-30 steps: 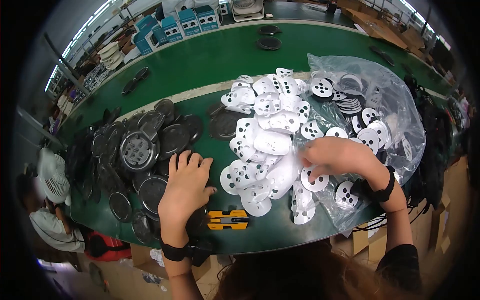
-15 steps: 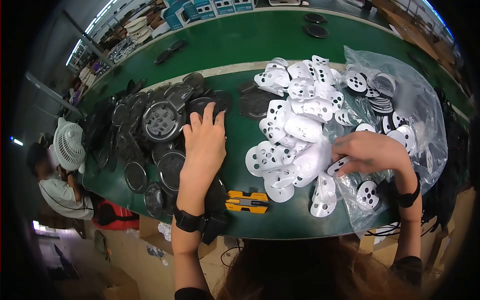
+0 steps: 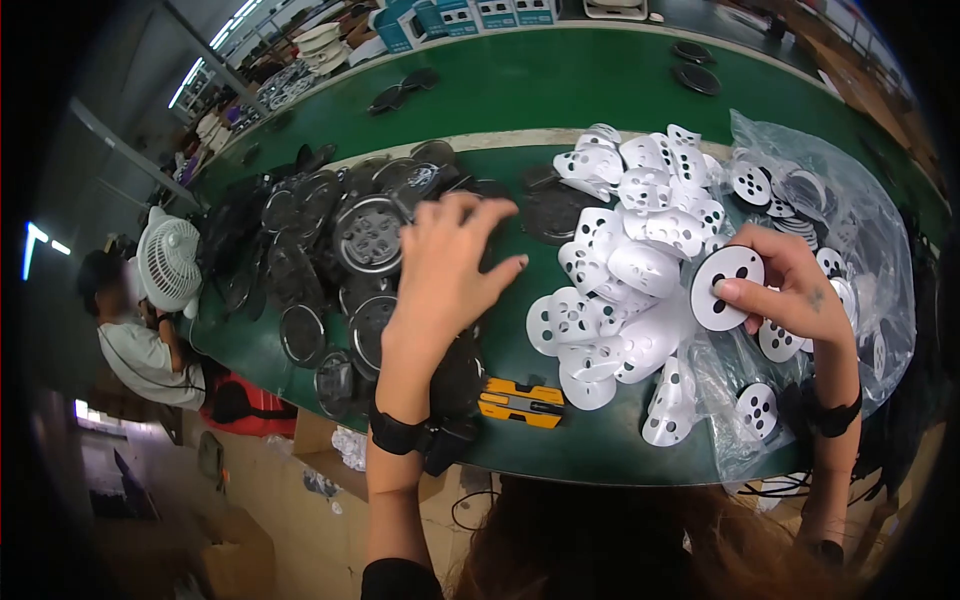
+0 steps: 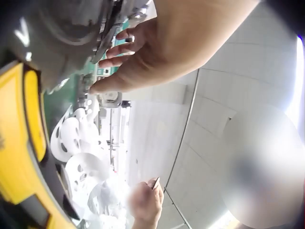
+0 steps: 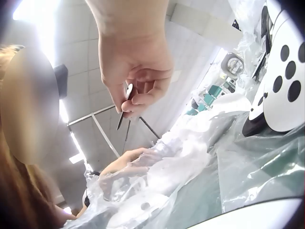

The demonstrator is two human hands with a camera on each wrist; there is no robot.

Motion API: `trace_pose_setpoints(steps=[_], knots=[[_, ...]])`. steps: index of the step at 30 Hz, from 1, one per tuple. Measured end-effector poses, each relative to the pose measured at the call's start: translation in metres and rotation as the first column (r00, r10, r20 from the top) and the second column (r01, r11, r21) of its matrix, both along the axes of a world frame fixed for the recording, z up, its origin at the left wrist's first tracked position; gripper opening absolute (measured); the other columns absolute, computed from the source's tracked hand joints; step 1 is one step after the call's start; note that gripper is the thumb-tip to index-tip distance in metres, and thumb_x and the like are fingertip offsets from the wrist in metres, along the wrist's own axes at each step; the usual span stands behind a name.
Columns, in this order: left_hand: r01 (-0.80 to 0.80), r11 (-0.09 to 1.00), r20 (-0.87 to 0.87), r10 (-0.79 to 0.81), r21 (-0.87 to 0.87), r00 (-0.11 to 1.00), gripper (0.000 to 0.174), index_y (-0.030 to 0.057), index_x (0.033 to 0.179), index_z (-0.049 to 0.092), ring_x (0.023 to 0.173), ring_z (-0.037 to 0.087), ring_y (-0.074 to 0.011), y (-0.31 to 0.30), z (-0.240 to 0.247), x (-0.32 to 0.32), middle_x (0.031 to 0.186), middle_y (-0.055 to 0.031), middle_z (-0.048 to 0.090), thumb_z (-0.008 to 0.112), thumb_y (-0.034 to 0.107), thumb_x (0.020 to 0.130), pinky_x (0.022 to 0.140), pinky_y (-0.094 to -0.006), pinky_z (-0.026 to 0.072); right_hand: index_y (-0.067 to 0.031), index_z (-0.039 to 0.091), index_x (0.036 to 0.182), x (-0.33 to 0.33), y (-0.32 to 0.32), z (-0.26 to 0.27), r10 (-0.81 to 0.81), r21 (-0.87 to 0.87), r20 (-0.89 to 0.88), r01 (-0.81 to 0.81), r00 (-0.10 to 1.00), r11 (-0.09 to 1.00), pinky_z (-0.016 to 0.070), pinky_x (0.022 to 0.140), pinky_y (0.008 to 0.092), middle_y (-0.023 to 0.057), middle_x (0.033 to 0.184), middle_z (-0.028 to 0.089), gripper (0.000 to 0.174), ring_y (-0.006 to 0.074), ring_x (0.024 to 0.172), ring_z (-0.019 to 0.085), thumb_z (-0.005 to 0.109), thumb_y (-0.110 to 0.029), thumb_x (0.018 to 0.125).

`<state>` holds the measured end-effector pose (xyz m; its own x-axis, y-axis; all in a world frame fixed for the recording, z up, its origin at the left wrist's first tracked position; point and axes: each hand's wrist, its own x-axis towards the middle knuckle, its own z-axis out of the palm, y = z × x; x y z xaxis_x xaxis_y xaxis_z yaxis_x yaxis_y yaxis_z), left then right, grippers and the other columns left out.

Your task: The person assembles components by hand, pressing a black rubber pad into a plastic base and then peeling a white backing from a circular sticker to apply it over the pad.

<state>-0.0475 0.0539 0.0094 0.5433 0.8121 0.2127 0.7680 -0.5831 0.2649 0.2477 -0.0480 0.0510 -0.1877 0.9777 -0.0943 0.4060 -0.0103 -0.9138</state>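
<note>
My right hand (image 3: 800,285) pinches a round white disc (image 3: 706,280) with several holes, thumb on its face, held up over an open clear plastic bag (image 3: 885,210). In the right wrist view the disc (image 5: 125,107) shows nearly edge-on, with a dark underside. More such discs (image 3: 757,410) lie in and on the bag. Left of it, curved white sheets with holes (image 3: 645,270) form a loose heap. My left hand (image 3: 445,262), fingers spread and holding nothing, hovers beside a pile of black round parts, one of them a ribbed cover (image 3: 368,235).
A yellow-and-grey tool (image 3: 522,402) lies near the table's front edge. Across the back are black round pieces (image 3: 696,79) and blue-and-white boxes (image 3: 458,17). To the left, a person (image 3: 140,355) sits by a white fan (image 3: 170,262).
My right hand has picked the white disc off the bag and raised it, turning its face to the head view. The left hand has moved off the black parts. The head view has shifted.
</note>
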Motion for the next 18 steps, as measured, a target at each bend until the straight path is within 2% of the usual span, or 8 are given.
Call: trace_pose_setpoints(steps=[2,3,4,6,8,9,13,18], knots=[[-0.189,0.903,0.092,0.166,0.386,0.982,0.048,0.0165,0.113,0.057,0.108,0.045,-0.0326,-0.001,0.019,-0.009,0.116,-0.0117,0.051,0.073,0.025,0.069,0.087,-0.0452,0.0381,0.0014,0.059,0.088,0.001,0.001,-0.003,0.011,-0.007,-0.011,-0.011,1.0,1.0,0.0392,0.041,0.016,0.0028,0.073,0.058,0.024,0.0037,0.049,0.051,0.067,-0.02,0.08],[-0.336,0.859,0.125,0.313,0.387,0.942,0.056,0.018,0.119,0.053,0.116,0.039,-0.0374,-0.003,0.027,-0.013,0.126,-0.0151,0.043,0.073,0.032,0.069,0.092,-0.0481,0.0354,0.0015,0.059,0.088,0.001,0.002,-0.004,0.013,0.007,-0.019,-0.013,1.0,1.0,0.0394,0.042,0.0161,0.003,0.072,0.058,0.024,0.0037,0.049,0.051,0.067,-0.019,0.08],[-0.439,0.836,0.12,0.424,0.331,0.898,0.066,0.0183,0.127,0.046,0.124,0.027,-0.0433,0.0,0.029,-0.022,0.134,-0.0238,0.032,0.072,0.04,0.07,0.093,-0.0585,0.0305,0.0016,0.059,0.088,0.001,0.002,-0.005,0.016,0.022,-0.026,-0.015,1.0,1.0,0.0396,0.042,0.0162,0.0031,0.072,0.058,0.024,0.0038,0.049,0.051,0.068,-0.019,0.08],[-0.636,0.757,0.04,0.638,0.153,0.769,0.08,0.0187,0.133,0.04,0.13,0.019,-0.0472,0.016,0.019,-0.042,0.139,-0.0297,0.022,0.071,0.052,0.067,0.095,-0.064,0.025,0.0019,0.058,0.087,0.0,0.002,-0.005,0.044,0.032,-0.024,-0.043,0.999,0.999,0.0401,0.042,0.0162,0.003,0.071,0.058,0.023,0.0041,0.05,0.052,0.067,-0.018,0.08],[-0.553,0.829,0.035,0.557,-0.079,0.83,0.089,0.0191,0.135,0.036,0.131,0.015,-0.0498,0.038,-0.005,-0.064,0.141,-0.0334,0.013,0.07,0.059,0.064,0.095,-0.0669,0.0224,0.0022,0.058,0.087,0.001,0.002,-0.005,0.038,0.019,-0.001,-0.038,0.999,0.999,0.0403,0.042,0.0162,0.0029,0.069,0.058,0.023,0.0042,0.05,0.053,0.067,-0.018,0.08],[-0.55,0.828,0.004,0.553,-0.108,0.833,0.09,0.0185,0.135,0.036,0.129,0.019,-0.0509,0.035,-0.004,-0.059,0.142,-0.0328,0.011,0.071,0.058,0.063,0.095,-0.0656,0.0242,0.0023,0.058,0.086,0.001,0.002,-0.006,0.025,0.018,-0.004,-0.025,1.0,1.0,0.0407,0.042,0.0159,0.0037,0.07,0.059,0.023,0.0045,0.051,0.054,0.067,-0.018,0.08],[-0.517,0.851,-0.017,0.518,-0.09,0.855,0.084,0.0162,0.132,0.039,0.122,0.03,-0.0512,0.031,-0.003,-0.037,0.139,-0.0378,0.011,0.071,0.055,0.065,0.089,-0.0613,0.032,0.0024,0.058,0.085,0.001,0.002,-0.009,0.038,0.014,-0.013,-0.038,0.999,0.999,0.0416,0.042,0.0158,0.0046,0.072,0.061,0.022,0.0049,0.051,0.055,0.067,-0.017,0.08],[-0.474,0.879,-0.013,0.474,-0.043,0.88,0.078,0.0157,0.132,0.038,0.12,0.032,-0.0503,0.027,-0.01,-0.024,0.137,-0.0369,0.017,0.069,0.05,0.069,0.088,-0.061,0.0328,0.0027,0.058,0.086,-0.001,0.002,-0.01,0.05,0.023,0.007,-0.05,0.999,0.998,0.0416,0.042,0.0166,0.0041,0.07,0.06,0.021,0.0053,0.05,0.055,0.068,-0.015,0.079]])
